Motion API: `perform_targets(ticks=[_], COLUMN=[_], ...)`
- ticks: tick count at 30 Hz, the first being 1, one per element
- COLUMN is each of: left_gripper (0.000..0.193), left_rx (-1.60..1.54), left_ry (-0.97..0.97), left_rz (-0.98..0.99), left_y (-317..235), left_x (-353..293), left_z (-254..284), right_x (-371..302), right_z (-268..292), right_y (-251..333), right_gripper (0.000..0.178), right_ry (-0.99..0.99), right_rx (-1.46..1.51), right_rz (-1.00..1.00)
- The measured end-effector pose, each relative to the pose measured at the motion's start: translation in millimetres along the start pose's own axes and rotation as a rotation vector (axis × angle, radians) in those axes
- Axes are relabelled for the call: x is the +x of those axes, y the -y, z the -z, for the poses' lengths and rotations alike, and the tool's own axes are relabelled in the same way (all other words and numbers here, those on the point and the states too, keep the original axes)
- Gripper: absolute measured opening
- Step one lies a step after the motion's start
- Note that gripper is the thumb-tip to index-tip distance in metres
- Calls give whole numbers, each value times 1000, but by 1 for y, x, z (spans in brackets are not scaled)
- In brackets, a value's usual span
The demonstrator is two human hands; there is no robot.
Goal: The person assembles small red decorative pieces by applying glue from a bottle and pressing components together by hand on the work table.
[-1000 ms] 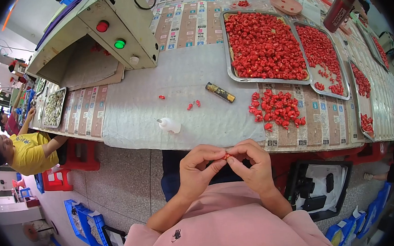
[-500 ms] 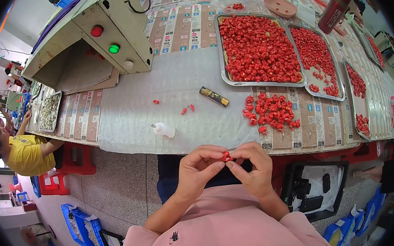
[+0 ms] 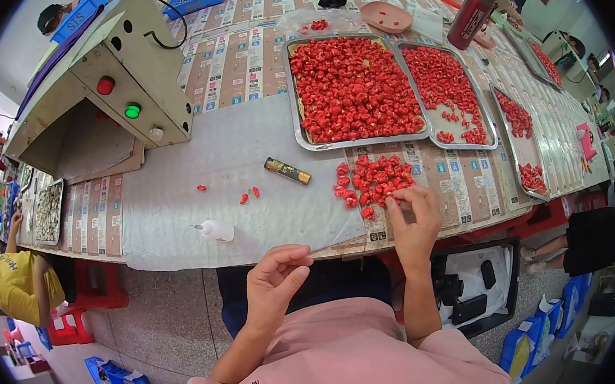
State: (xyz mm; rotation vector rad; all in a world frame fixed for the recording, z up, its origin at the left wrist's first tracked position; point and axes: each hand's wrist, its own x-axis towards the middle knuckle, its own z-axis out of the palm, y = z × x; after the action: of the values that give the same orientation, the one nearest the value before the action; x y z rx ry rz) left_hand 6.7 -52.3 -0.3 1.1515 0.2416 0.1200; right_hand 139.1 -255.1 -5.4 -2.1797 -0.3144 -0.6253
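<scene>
Near the table's front edge, my left hand (image 3: 275, 285) is held with its thumb apart from its loosely bent fingers and nothing between them. My right hand (image 3: 418, 223) reaches over the table to the near right side of a loose pile of small glossy red pieces (image 3: 378, 175). Its thumb and forefinger are pinched together at the pile's edge, with a red piece at their tips. A white squeeze bottle (image 3: 217, 231) with a thin nozzle lies on the pale sheet (image 3: 168, 160). A dark, gold-patterned cylinder (image 3: 288, 170) lies beyond it, near a few stray red pieces (image 3: 244, 198).
Metal trays (image 3: 361, 143) filled with red pieces stand behind the pile. A beige box machine (image 3: 108, 85) with red and green buttons is at the left. A dark red flask (image 3: 473, 13) and a pink dish (image 3: 386, 17) stand farther back. A person in yellow (image 3: 22, 279) sits at the left.
My hands have parted from around a small red piece. The right has gone forward to the pile; the left has stayed near the table edge and loosened. The view has shifted right.
</scene>
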Motion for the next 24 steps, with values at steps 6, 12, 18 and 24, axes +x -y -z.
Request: perform_targets(ticks=[6,12,18,24], left_gripper=[23,18,13,12], left_rx=[11,45,51,25], left_ry=[-54,-205,-426,-574], left_rz=[17,-15,-167,-263], left_y=[-2,-13,-26,-40], left_x=[-8,-19,-14,-10], left_z=[8,28,59,80], right_x=[10,-3,-30,-37], right_z=[-6,-5,-32,-92], right_y=[-2,20,69,117], right_gripper=[19,18,23,44], right_ry=[-37,-12,308,550], right_rx=[-83,18,266,470], right_rz=[21,49,118,161])
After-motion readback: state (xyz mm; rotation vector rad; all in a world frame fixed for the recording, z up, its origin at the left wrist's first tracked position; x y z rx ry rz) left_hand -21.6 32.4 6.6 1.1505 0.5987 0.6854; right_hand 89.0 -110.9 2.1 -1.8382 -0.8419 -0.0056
